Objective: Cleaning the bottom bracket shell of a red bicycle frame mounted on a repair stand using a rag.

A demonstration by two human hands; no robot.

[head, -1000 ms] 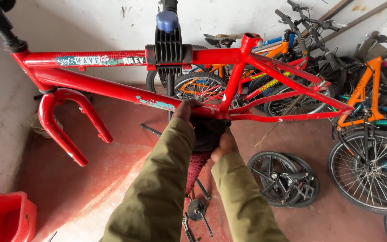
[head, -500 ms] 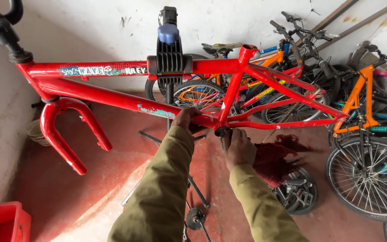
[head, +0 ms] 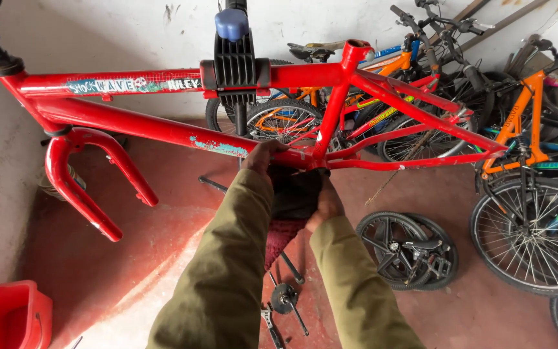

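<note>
Open red-painted concrete floor [head: 130,258] is seen left of the arms; parked orange bicycles [head: 524,129] crowd the right edge, and two small black wheels [head: 408,249] lie close by. A glossy red tubular steel bicycle frame [head: 163,129], paint chipped, is gripped by a black ribbed stand clamp [head: 235,64]. The left hand [head: 263,156] is curled over the frame's down tube. The right hand [head: 324,203] is closed on a dark red-edged cloth [head: 292,200] bunched beneath the bottom bracket.

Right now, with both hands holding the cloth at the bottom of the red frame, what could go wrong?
1. The red frame hangs only in the black clamp; hard rubbing by the left hand and right hand might swing it.
2. The dark cloth hangs down and could snag.
3. Loose parts and the black wheels on the floor are a trip risk.
</note>
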